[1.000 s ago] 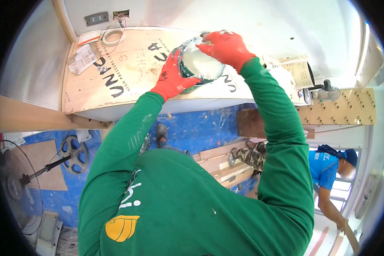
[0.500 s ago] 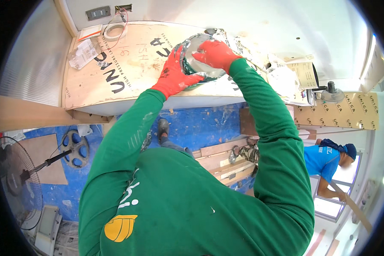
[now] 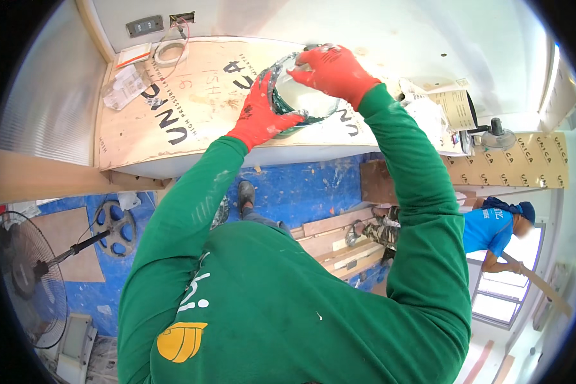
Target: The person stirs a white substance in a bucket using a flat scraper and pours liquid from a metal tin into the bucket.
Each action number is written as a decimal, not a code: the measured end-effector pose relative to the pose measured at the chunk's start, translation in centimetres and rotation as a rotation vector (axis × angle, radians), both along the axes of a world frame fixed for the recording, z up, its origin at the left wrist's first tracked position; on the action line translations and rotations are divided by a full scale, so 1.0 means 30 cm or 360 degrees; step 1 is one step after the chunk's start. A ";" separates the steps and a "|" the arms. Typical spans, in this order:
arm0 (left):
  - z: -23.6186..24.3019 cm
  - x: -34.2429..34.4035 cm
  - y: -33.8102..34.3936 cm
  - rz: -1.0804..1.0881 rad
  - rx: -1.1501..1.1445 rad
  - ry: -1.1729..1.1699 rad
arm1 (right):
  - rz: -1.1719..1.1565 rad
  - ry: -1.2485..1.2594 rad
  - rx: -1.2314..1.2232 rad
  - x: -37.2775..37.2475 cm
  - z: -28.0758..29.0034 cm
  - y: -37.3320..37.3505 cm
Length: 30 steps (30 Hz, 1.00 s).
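A round green tub (image 3: 291,131) with a smeared rim and pale, whitish contents stands on the board-covered counter. My left hand (image 3: 261,115), in a red glove, grips the tub's near-left side, thumb along its front and fingers up by the rim. My right hand (image 3: 336,75), also red-gloved, is above the tub's far right rim. Its fingers are bent inward over the opening, and what they hold, if anything, is hidden. Grey-white smears mark the fingertips of both gloves. A small dark object (image 3: 311,47) shows behind the tub, partly covered by the right hand.
Tape roll (image 3: 170,54) and clear plastic packet (image 3: 125,88) lie on the counter's left. At its right are a cylindrical container (image 3: 453,109) and a small fan (image 3: 498,137). A larger fan (image 3: 29,275) stands lower left. To the right, a person in blue (image 3: 489,230) holds a long strip.
My right hand has moved up and right, from inside the tub's opening to its far right rim. My left hand stays on the tub. The person in blue has shifted slightly right.
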<state>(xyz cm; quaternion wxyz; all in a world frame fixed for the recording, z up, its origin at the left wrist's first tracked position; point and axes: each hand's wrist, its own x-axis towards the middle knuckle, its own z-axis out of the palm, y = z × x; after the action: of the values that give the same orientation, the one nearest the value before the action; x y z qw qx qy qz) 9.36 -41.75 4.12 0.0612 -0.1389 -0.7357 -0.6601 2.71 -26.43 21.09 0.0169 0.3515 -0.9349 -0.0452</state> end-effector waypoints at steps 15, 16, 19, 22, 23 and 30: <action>0.007 0.006 -0.006 0.0009 -0.0075 -0.0042 | -0.0329 -0.0370 0.0204 -0.149 -0.230 0.088; 0.009 0.006 0.000 0.0009 -0.0100 -0.0026 | -0.0295 -0.0444 0.0293 -0.174 -0.231 0.130; 0.013 0.004 0.006 0.0012 -0.0137 0.0003 | -0.0057 -0.0426 0.0397 -0.164 -0.245 0.166; 0.011 -0.001 0.004 0.0001 -0.0151 0.0004 | -0.0260 -0.0490 -0.0081 -0.108 -0.208 0.157; 0.008 0.001 -0.001 0.0022 -0.0186 0.0008 | -0.0515 -0.0666 -0.0409 -0.087 -0.156 0.135; 0.005 0.010 -0.008 0.0015 -0.0109 -0.0020 | -0.0390 -0.0074 -0.0101 0.074 0.200 0.041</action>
<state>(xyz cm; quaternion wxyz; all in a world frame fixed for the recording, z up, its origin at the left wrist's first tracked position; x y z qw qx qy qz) 9.65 -42.00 4.26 0.0551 -0.1333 -0.7588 -0.6352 4.92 -25.21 27.10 0.0007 0.2349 -0.9720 -0.0092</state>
